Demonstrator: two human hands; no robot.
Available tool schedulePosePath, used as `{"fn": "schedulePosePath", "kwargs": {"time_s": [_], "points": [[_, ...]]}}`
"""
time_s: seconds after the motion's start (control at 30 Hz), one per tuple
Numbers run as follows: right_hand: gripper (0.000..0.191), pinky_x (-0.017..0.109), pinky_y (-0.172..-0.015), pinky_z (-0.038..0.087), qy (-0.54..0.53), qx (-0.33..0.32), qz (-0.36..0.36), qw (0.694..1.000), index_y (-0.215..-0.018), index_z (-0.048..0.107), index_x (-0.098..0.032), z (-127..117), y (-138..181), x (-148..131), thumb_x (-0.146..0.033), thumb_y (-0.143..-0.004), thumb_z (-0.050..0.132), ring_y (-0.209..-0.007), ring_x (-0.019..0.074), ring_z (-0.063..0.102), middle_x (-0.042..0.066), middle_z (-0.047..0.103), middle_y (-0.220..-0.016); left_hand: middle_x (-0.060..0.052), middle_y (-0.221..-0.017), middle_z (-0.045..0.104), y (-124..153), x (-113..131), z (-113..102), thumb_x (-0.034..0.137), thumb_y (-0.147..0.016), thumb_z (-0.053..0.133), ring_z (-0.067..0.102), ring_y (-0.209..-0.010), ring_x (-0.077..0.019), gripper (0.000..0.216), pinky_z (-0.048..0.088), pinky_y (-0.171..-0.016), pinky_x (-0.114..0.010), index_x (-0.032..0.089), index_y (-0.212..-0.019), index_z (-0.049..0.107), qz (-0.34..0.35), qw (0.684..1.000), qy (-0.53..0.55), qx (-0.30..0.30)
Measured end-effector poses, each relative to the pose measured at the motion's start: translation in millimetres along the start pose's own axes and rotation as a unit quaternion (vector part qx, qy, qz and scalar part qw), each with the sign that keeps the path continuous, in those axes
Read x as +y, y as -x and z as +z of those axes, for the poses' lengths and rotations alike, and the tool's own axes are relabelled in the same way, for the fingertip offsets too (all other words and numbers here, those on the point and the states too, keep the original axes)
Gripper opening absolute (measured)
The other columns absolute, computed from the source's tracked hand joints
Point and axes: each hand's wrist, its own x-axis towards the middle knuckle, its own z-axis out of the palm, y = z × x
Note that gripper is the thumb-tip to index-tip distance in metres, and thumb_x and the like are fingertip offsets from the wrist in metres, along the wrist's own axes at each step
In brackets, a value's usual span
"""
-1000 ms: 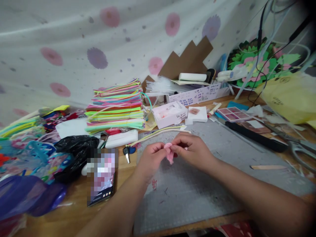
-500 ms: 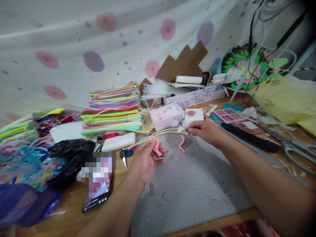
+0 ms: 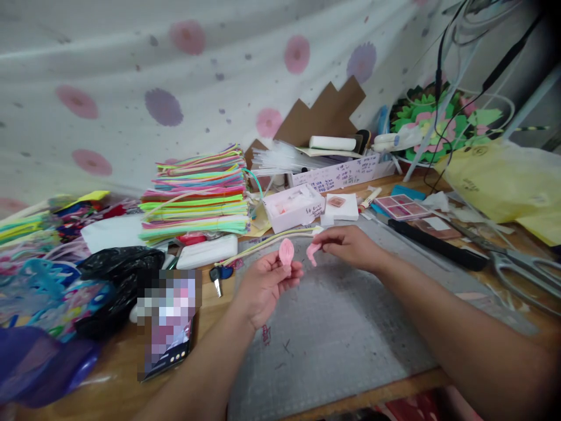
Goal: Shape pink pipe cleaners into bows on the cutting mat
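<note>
In my left hand is a pink oval petal shape, apparently of bent pipe cleaner, its narrow lower end pinched by thumb and fingers. Close by on the right, my right hand has its fingertips closed on a short, curved pink pipe-cleaner piece, which hangs down from them. A small gap separates the two pink pieces. Both hands are over the grey cutting mat. Behind them, pale yellow and white stems lie along the mat's far edge.
Bundles of coloured pipe cleaners are stacked at the back left. A white box stands behind my hands. At left lie a phone, a key and a black bag; at right, large scissors and a palette.
My right hand has come down and left to the curved pink piece, which lay on the mat, and taken hold of it. The petal in my left hand has turned upright.
</note>
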Motion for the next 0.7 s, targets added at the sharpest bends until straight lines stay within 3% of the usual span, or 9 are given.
{"fn": "schedulePosePath", "kwargs": {"time_s": [0.07,0.17,0.37,0.7], "points": [[0.021,0.032,-0.076,0.051,-0.138,0.012,0.002,0.99,-0.092,0.071,-0.02,5.6,3.4,-6.6,-0.022,-0.075,0.058,-0.079,0.0159,0.065,0.005,0.071,-0.091,-0.005,-0.083,0.068,0.2,0.5,1.6,0.013,-0.069,0.07,0.064,-0.072,-0.0116,0.023,0.049,-0.065,-0.02,0.012,-0.091,0.062,0.013,1.0,0.017,0.013],[0.017,0.032,-0.079,0.051,-0.213,0.024,-0.033,0.976,-0.089,0.071,-0.022,16.3,7.2,-15.6,-0.025,-0.074,0.063,-0.085,0.0155,0.065,0.004,0.071,-0.095,-0.005,-0.079,0.068,0.3,0.6,2.7,0.019,-0.071,0.069,0.063,-0.071,-0.0122,0.016,0.049,-0.064,-0.021,0.012,-0.084,0.061,0.031,0.998,0.04,0.031],[0.01,0.033,-0.078,0.051,-0.193,0.039,-0.089,0.976,-0.082,0.071,-0.022,26.9,7.9,-21.7,-0.023,-0.074,0.065,-0.084,0.0162,0.065,0.005,0.071,-0.089,-0.004,-0.076,0.068,5.4,0.0,5.6,0.027,-0.073,0.068,0.064,-0.071,-0.0149,0.017,0.049,-0.062,-0.025,0.015,-0.081,0.059,0.033,0.998,0.049,0.009],[0.008,0.033,-0.081,0.049,-0.197,0.017,-0.083,0.977,-0.081,0.066,-0.019,27.6,8.6,-21.8,-0.022,-0.076,0.063,-0.086,0.0154,0.063,0.005,0.069,-0.091,-0.006,-0.079,0.069,9.5,-3.1,11.4,0.024,-0.072,0.07,0.062,-0.063,-0.011,0.02,0.047,-0.062,-0.024,0.013,-0.087,0.064,0.025,0.998,0.044,-0.026]]}}
